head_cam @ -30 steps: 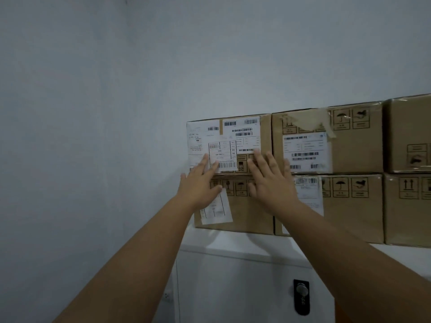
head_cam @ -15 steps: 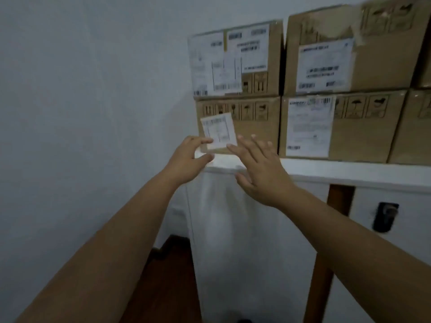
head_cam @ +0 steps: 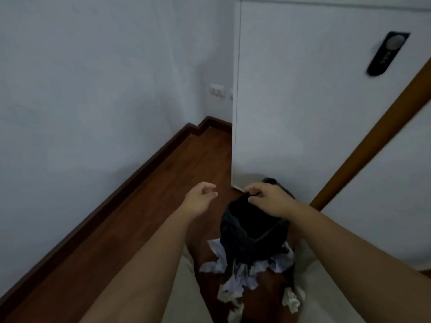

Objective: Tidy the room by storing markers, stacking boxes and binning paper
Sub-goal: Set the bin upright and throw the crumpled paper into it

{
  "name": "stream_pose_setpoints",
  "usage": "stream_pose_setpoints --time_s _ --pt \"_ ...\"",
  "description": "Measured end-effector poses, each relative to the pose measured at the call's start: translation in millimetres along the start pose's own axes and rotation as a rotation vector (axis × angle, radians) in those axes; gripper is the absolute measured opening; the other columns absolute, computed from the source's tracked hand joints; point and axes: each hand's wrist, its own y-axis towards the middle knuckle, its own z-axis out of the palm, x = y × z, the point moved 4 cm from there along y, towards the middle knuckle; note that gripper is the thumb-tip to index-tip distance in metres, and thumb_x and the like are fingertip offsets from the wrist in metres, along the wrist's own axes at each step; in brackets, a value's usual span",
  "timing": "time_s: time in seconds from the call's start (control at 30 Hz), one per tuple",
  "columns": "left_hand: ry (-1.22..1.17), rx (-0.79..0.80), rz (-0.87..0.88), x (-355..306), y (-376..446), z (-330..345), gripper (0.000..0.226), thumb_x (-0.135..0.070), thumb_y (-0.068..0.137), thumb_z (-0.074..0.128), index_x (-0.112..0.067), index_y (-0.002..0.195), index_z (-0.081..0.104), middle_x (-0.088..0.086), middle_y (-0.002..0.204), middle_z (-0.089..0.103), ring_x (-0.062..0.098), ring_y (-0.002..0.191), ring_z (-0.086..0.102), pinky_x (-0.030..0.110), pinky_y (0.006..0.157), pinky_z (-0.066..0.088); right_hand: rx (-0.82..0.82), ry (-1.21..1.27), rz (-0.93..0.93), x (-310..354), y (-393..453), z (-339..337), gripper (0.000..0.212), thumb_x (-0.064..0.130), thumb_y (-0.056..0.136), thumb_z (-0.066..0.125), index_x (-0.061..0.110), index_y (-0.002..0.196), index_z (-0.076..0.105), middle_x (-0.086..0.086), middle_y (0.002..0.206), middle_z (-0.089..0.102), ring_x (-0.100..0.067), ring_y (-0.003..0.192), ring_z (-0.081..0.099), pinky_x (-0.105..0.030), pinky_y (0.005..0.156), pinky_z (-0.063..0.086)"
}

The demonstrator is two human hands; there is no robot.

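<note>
A black bin lined with a dark bag stands on the wooden floor between my legs. Crumpled white paper lies scattered on the floor around its near side. My right hand pinches the far rim of the bin. My left hand hovers just left of the bin with its fingers loosely curled and nothing in it. The cardboard boxes are out of view, and no markers are visible.
A white cabinet with a black lock rises right behind the bin. A brown wooden strip slants across its front. The wall on the left carries a socket and a dark baseboard.
My view has swung down from the stacked boxes on the cabinet to the floor. Both hands left the boxes and dropped; the right one now grips the bin's rim.
</note>
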Motion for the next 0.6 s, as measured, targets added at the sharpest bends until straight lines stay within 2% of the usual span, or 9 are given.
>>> stream_pose_setpoints --time_s 0.1,0.17,0.27,0.3,0.37,0.4,0.47,0.5,0.6 --pt "0.029 0.017 -0.155 57 -20 12 0.026 -0.028 0.094 0.06 -0.019 0.119 0.061 0.002 0.116 0.059 0.017 0.104 0.055 0.026 0.086 0.044 0.2 0.067 0.066 -10 -9 55 0.028 0.031 0.098 0.053 0.029 0.126 0.056 0.003 0.119 0.058 -0.017 0.105 0.059 -0.035 0.095 0.05" --pt "0.105 0.039 -0.222 97 -38 27 0.02 -0.023 0.095 0.059 -0.016 0.114 0.062 0.005 0.112 0.063 0.018 0.095 0.057 0.027 0.079 0.049 0.37 0.036 0.108 -23 -15 95 0.03 0.031 0.098 0.052 0.028 0.128 0.055 0.002 0.121 0.059 -0.019 0.107 0.059 -0.037 0.096 0.05" --pt "0.246 0.159 -0.185 133 -52 54 0.021 -0.013 0.093 0.059 -0.006 0.111 0.068 0.009 0.106 0.067 0.019 0.092 0.061 0.027 0.079 0.049 0.569 -0.048 0.16 -55 -26 148 0.034 0.028 0.099 0.051 0.024 0.133 0.052 0.0 0.121 0.058 -0.024 0.106 0.058 -0.037 0.088 0.049" --pt "0.242 0.174 -0.152 137 -53 62 0.021 -0.012 0.092 0.059 -0.007 0.109 0.069 0.008 0.107 0.069 0.018 0.091 0.062 0.027 0.077 0.05 0.594 -0.064 0.177 -69 -29 164 0.03 0.028 0.098 0.051 0.025 0.128 0.055 0.001 0.117 0.057 -0.022 0.1 0.057 -0.035 0.085 0.046" --pt "0.202 0.174 -0.138 148 -54 75 0.022 -0.015 0.092 0.058 -0.013 0.11 0.07 0.006 0.11 0.07 0.02 0.095 0.065 0.035 0.083 0.054 0.609 -0.118 0.206 -100 -34 187 0.014 0.027 0.096 0.052 0.031 0.107 0.061 0.003 0.105 0.055 -0.017 0.089 0.054 -0.034 0.082 0.042" --pt "0.216 0.196 -0.172 167 -52 87 0.024 -0.018 0.092 0.058 -0.013 0.113 0.068 0.007 0.113 0.068 0.022 0.099 0.064 0.036 0.085 0.053 0.627 -0.174 0.219 -119 -36 199 0.014 0.026 0.095 0.052 0.031 0.105 0.061 0.002 0.105 0.056 -0.018 0.09 0.055 -0.035 0.084 0.043" --pt "0.302 0.292 -0.214 200 -55 115 0.032 -0.024 0.09 0.06 -0.008 0.117 0.066 0.011 0.117 0.064 0.024 0.104 0.06 0.028 0.084 0.046 0.626 -0.271 0.227 -157 -39 221 0.034 0.025 0.092 0.054 0.025 0.125 0.058 -0.001 0.128 0.056 -0.024 0.114 0.055 -0.035 0.097 0.044" --pt "0.349 0.36 -0.227 209 -61 130 0.037 -0.03 0.088 0.059 -0.008 0.118 0.067 0.014 0.119 0.063 0.026 0.11 0.058 0.027 0.088 0.043 0.603 -0.292 0.274 -178 -41 229 0.044 0.027 0.089 0.056 0.024 0.134 0.053 -0.002 0.141 0.05 -0.025 0.125 0.049 -0.035 0.103 0.042" --pt "0.504 0.524 -0.292 244 -72 179 0.047 -0.038 0.091 0.052 -0.026 0.136 0.051 0.008 0.14 0.047 0.033 0.132 0.035 0.043 0.11 0.032 0.566 -0.332 0.379 -227 -50 244 0.056 0.032 0.088 0.06 0.026 0.141 0.046 -0.004 0.149 0.042 -0.027 0.139 0.036 -0.034 0.112 0.035"
